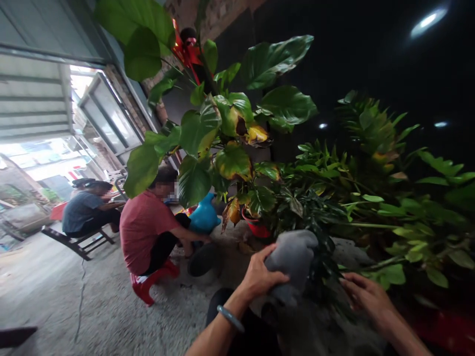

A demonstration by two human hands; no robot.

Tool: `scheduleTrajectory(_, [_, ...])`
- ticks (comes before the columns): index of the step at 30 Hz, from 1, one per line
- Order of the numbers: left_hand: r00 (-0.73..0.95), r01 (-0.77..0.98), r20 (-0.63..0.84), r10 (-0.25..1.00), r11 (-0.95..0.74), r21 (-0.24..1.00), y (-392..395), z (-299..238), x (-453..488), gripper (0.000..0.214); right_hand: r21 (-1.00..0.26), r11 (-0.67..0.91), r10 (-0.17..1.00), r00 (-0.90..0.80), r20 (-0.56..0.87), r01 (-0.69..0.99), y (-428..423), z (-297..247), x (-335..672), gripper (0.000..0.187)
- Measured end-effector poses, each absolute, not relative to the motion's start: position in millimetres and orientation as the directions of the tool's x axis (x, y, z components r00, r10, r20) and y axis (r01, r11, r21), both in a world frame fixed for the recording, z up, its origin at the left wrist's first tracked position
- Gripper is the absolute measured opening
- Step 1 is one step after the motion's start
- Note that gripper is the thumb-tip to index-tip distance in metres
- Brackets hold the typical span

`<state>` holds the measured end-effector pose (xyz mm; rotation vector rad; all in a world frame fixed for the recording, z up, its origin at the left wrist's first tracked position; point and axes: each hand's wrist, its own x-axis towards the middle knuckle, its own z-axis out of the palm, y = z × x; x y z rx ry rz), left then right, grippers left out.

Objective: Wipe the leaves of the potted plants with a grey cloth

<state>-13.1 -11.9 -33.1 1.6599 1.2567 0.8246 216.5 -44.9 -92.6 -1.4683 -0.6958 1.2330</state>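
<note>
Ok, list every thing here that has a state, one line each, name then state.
left hand: closed around the grey cloth
grey cloth: bunched, pressed against the dark leaves
right hand: open, fingers reaching toward the dark leaves
dark leaves: drooping, partly under the cloth
big-leaf plant: upright, some leaves yellowed
red stool: occupied by a crouching person

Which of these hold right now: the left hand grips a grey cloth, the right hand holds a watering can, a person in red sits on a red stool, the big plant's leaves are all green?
1. The left hand has a grip on a grey cloth. True.
2. The right hand holds a watering can. False: it is open and empty, beside dark leaves.
3. A person in a red shirt sits on a red stool. True.
4. The big plant has only green leaves. False: some are yellowed and browned.
</note>
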Motion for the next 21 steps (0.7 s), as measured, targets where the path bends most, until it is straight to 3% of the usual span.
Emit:
scheduleTrajectory(3, [0.164, 0.381, 0.180, 0.970, -0.231, 0.895, 8.4, -8.2, 8.4, 0.070, -0.944, -0.270, 0.901, 0.297, -0.317, -0.188, -44.4, -94.2, 210.2, 0.021])
scheduleTrajectory(6, [0.201, 0.457, 0.208, 0.957, -0.280, 0.844, 19.8, -10.0, 30.7, 0.074, -0.952, -0.246, 0.908, 0.300, -0.292, -0.183, -43.2, -97.1, 204.1, 0.021])
scheduleTrajectory(10, [0.442, 0.625, -0.063, 0.895, -0.256, 0.738, 3.0, -38.5, 33.8, 0.074, -0.957, -0.241, 0.917, 0.287, -0.278, -0.160, -40.6, -101.2, 208.8, 0.019])
scheduleTrajectory(13, [0.523, 0.652, -0.246, 0.816, -0.197, 0.732, -21.8, -51.7, 18.9, 0.073, -0.957, -0.247, 0.918, 0.279, -0.282, -0.155, -40.9, -101.5, 219.5, 0.015])
scheduleTrajectory(17, [0.385, 0.655, -0.262, 0.885, -0.062, 0.753, -44.1, -42.9, 4.3, 0.075, -0.938, -0.291, 0.890, 0.306, -0.337, -0.189, -54.5, -91.9, 226.1, 0.021])
scheduleTrajectory(21, [0.199, 0.595, -0.126, 0.972, -0.017, 0.804, -53.0, -29.9, 11.4, 0.074, -0.866, -0.335, 0.843, 0.292, -0.451, -0.372, -89.6, -82.1, 207.9, 0.040])
